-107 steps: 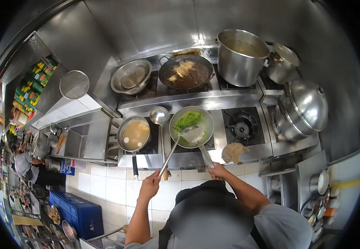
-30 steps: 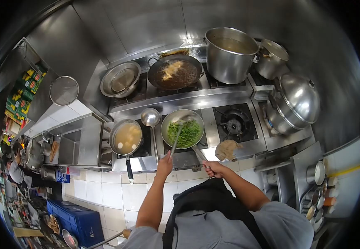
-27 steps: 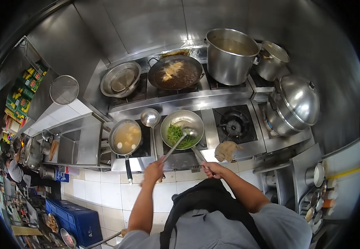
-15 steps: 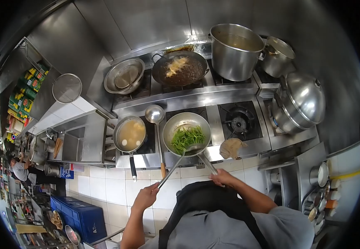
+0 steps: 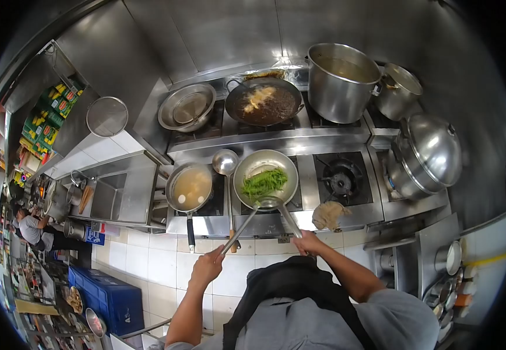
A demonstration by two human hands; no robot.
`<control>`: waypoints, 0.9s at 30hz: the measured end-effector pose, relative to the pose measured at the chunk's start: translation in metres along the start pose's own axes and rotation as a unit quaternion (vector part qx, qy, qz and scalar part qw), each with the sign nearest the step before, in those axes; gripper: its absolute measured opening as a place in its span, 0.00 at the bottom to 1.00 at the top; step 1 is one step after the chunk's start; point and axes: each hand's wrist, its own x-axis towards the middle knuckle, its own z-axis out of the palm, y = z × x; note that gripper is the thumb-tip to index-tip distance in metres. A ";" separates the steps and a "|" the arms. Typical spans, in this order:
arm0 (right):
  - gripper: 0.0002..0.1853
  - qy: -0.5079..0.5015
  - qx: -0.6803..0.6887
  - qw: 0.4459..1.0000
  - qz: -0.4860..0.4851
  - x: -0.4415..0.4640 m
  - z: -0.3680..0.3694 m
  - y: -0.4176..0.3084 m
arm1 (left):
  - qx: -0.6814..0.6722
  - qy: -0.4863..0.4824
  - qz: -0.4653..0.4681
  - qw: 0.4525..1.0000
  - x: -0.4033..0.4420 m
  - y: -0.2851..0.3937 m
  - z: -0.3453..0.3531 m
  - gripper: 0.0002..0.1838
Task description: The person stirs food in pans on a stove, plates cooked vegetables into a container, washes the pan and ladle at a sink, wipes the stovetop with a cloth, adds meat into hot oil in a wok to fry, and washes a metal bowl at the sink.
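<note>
The left grip (image 5: pixel 208 267) is closed round a ladle (image 5: pixel 244 228), its bowl at the near rim of a pan (image 5: pixel 264 159); the right grip (image 5: pixel 306 242) clasps that pan's handle. Green vegetables (image 5: pixel 264 183) lie in the pan, over the stove (image 5: pixel 307 175); left stands a saucepan (image 5: pixel 169 191).

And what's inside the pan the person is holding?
A heap of green vegetables lies inside the pan, with bare metal showing around it. From here, the bowl of the ladle covers part of the near edge. Anything underneath the greens is hidden.
</note>
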 end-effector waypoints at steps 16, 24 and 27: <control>0.14 -0.010 0.103 0.994 0.034 0.037 -0.004 0.027 | 0.216 -0.072 0.017 0.974 0.074 0.046 -0.122 0.18; 0.29 -0.036 0.192 0.975 0.107 0.059 -0.002 0.032 | 0.126 0.025 0.035 0.991 0.129 0.008 -0.049 0.20; 0.34 -0.048 0.149 0.982 0.106 0.057 0.000 0.037 | 0.015 0.096 0.105 0.990 0.157 -0.053 0.047 0.20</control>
